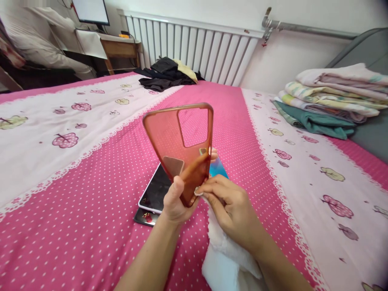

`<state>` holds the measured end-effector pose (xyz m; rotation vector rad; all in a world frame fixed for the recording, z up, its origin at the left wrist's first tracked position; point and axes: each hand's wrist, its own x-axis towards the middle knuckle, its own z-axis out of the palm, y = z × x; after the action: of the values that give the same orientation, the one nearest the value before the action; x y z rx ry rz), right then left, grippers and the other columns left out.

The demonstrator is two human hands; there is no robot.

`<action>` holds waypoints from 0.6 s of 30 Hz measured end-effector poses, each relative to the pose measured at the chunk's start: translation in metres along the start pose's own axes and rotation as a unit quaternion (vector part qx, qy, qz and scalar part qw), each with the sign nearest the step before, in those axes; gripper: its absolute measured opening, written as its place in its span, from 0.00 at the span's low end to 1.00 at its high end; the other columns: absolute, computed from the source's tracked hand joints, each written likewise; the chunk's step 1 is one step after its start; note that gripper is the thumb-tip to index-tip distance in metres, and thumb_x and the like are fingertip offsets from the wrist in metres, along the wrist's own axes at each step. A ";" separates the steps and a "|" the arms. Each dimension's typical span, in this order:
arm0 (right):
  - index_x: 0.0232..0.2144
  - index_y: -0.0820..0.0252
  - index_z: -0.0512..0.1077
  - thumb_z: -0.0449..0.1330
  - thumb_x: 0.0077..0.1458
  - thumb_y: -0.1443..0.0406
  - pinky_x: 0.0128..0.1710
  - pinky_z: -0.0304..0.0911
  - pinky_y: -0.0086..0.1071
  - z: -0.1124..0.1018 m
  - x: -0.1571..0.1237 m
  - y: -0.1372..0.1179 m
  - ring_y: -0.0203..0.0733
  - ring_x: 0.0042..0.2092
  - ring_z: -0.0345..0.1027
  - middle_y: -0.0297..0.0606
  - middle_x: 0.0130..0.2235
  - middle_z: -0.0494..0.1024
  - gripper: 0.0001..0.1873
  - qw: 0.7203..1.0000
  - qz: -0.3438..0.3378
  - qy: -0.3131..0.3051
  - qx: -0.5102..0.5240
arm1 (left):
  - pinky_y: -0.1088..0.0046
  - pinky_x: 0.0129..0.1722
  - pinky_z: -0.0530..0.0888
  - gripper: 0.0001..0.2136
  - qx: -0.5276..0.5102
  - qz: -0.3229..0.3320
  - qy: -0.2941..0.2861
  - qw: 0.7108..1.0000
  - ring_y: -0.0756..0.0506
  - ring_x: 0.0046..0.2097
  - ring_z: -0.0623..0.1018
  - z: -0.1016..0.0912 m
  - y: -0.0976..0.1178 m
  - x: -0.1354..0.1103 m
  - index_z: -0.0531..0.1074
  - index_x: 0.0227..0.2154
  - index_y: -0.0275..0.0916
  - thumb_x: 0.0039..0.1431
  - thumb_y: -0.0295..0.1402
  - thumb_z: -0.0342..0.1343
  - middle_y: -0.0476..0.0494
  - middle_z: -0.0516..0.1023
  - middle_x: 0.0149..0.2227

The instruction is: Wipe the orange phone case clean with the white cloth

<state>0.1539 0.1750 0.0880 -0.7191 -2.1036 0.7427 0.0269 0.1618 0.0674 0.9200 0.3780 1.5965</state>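
My left hand [177, 200] grips the lower end of a translucent orange-red phone case [169, 137] and holds it upright above the bed. My right hand [230, 204] is closed on a white cloth [226, 258] and presses a corner of it against the case's bottom edge. Under both hands lie two phones on the bedspread: one with a dark screen and white rim [156, 190], and a black one [145, 217] partly beneath it. A blue-green surface [218, 167] shows behind the case.
A pink dotted bedspread [91, 226] with white apple-print bands covers the bed. Folded blankets [330, 101] are stacked at the right, dark clothes [165, 74] lie at the far edge before a white radiator [197, 44]. A desk with monitor [91, 12] stands far left.
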 end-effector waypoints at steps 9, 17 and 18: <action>0.32 0.63 0.74 0.49 0.58 0.73 0.32 0.65 0.33 -0.001 -0.008 -0.005 0.39 0.32 0.67 0.40 0.31 0.72 0.13 0.989 0.025 -0.023 -0.142 | 0.66 0.55 0.64 0.29 0.064 0.027 -0.080 0.994 0.37 0.60 0.64 0.000 -0.007 0.002 0.68 0.53 0.38 0.55 0.53 0.49 0.39 0.65 0.60; 0.32 0.61 0.74 0.48 0.57 0.74 0.31 0.61 0.34 0.005 -0.009 -0.001 0.41 0.31 0.65 0.40 0.31 0.73 0.15 0.973 0.003 -0.057 -0.223 | 0.66 0.56 0.62 0.27 0.049 -0.026 -0.003 0.998 0.37 0.59 0.65 0.001 -0.008 0.001 0.73 0.47 0.36 0.56 0.53 0.48 0.38 0.71 0.55; 0.31 0.61 0.74 0.48 0.56 0.75 0.30 0.61 0.33 0.005 -0.008 -0.001 0.40 0.31 0.65 0.39 0.31 0.73 0.15 0.979 0.020 -0.063 -0.194 | 0.66 0.57 0.61 0.26 0.052 -0.028 -0.001 0.998 0.37 0.59 0.65 0.001 -0.008 0.001 0.73 0.47 0.36 0.56 0.52 0.49 0.38 0.70 0.55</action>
<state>0.1537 0.1680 0.0821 -0.9452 -2.3878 0.4081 0.0330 0.1641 0.0633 0.9817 0.4851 1.5355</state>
